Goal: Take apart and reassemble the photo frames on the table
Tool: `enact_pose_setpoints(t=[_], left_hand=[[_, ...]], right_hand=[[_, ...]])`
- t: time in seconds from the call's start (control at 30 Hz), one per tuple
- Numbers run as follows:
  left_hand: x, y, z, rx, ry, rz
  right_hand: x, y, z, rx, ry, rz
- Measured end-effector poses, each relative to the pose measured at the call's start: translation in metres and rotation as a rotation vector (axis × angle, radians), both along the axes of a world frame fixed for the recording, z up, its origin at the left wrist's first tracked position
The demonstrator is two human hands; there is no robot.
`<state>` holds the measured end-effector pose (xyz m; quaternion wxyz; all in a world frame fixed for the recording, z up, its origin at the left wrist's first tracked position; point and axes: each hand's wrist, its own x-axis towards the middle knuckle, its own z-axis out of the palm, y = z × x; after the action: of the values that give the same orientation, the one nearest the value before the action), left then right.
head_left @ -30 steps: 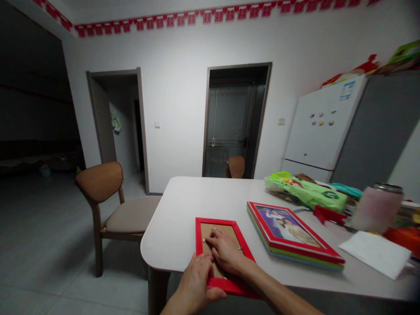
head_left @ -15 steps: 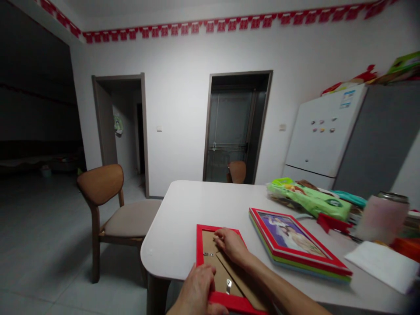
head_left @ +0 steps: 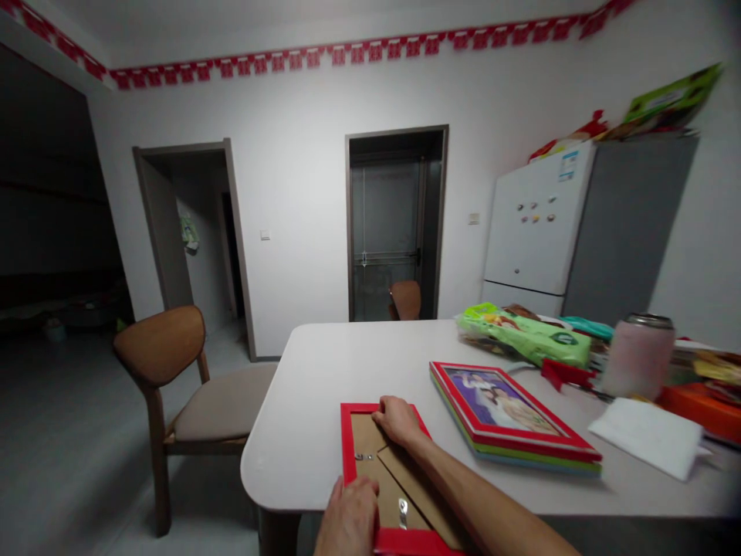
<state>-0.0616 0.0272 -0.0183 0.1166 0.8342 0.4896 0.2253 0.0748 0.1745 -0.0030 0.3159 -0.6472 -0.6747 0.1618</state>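
A red photo frame [head_left: 347, 445] lies face down at the table's near edge, its brown backing board [head_left: 363, 432] showing. Metal hangers are fixed to the board, and a stand leg runs slantwise across it. My left hand [head_left: 350, 516] grips the frame's near left side, fingers bent over the rim. My right hand [head_left: 398, 421] is closed at the far end of the backing, its fingertips pressed near the inside of the rim; anything small under them is hidden. To the right lies a stack of frames, the top one a red-edged wedding picture [head_left: 501, 401].
The white table [head_left: 312, 371] also bears a green packet [head_left: 521, 336], a pinkish jar [head_left: 640, 355], a white tissue [head_left: 648, 436] and an orange box [head_left: 700, 409]. A wooden chair [head_left: 162, 344] stands at the left, a fridge [head_left: 532, 232] behind at the right.
My view has swung slightly right. My right hand has shifted a little toward the frame's far rim. My left hand keeps its hold on the near left side.
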Motion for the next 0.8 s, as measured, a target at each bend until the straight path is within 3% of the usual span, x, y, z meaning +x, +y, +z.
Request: enact_pose_setpoints(t=[0.17, 0.27, 0.37, 0.43, 0.5, 0.57, 0.63, 0.7, 0.8], left_hand=[[0.026, 0.009, -0.011, 0.015, 0.1, 0.015], [0.025, 0.01, -0.006, -0.033, 0.072, -0.007], [0.018, 0.008, 0.02, 0.052, -0.215, 0.028], [0.022, 0.006, 0.046, 0.062, -0.526, 0.102], [0.035, 0.004, 0.069, -0.001, -0.845, 0.15], [0.053, 0.002, 0.087, -0.088, -1.109, 0.155], [0.067, 0.003, 0.099, -0.127, -1.251, 0.14], [0.075, 0.006, 0.111, -0.103, -1.294, 0.133], [0.087, 0.022, 0.125, -0.156, -1.409, 0.157]], right_hand=[[0.029, -0.019, 0.017, 0.081, 0.248, 0.089], [0.061, -0.043, 0.022, 0.126, 0.398, 0.068], [0.069, -0.077, 0.016, 0.074, 0.689, -0.031], [0.051, -0.1, 0.008, -0.128, 1.097, -0.024], [0.024, -0.117, 0.005, -0.383, 1.351, 0.071], [0.002, -0.127, 0.011, -0.324, 1.505, 0.194], [0.0, -0.13, 0.027, -0.133, 1.614, 0.241], [0.023, -0.127, 0.05, 0.038, 1.549, 0.212], [0.088, -0.108, 0.081, 0.113, 1.002, 0.054]])
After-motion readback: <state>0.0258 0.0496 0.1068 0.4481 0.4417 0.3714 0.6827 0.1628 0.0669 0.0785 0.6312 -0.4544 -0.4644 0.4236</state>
